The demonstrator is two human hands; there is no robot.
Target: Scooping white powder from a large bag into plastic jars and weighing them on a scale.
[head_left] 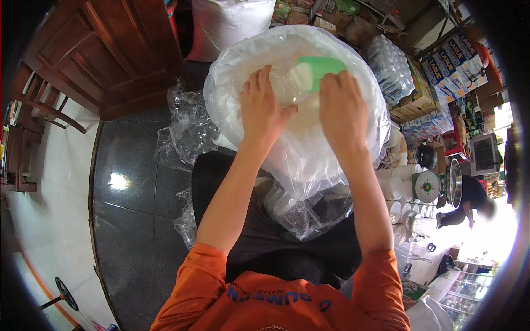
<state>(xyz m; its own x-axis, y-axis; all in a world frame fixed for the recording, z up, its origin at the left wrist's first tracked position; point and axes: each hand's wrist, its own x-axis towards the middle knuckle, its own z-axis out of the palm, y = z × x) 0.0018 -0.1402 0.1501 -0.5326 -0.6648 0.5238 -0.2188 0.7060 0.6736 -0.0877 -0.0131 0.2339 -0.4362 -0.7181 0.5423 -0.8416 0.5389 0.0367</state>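
Note:
A large clear plastic bag gapes in front of my knees, with pale, fine loose stuff inside; I cannot tell its kind. Over it my left hand is closed around the side of a clear plastic jar, which lies tilted with its mouth toward the right. My right hand grips a green plastic scoop. White contents show at the scoop's left end, right against the jar's mouth. The fingers of my right hand partly hide the scoop's near side.
Beyond the bag stands a full white sack, with a brown wooden door to its left. Crumpled clear plastic lies on the dark floor tiles. On the right are wrapped bottles, cartons, white tubs, a dial scale and another person.

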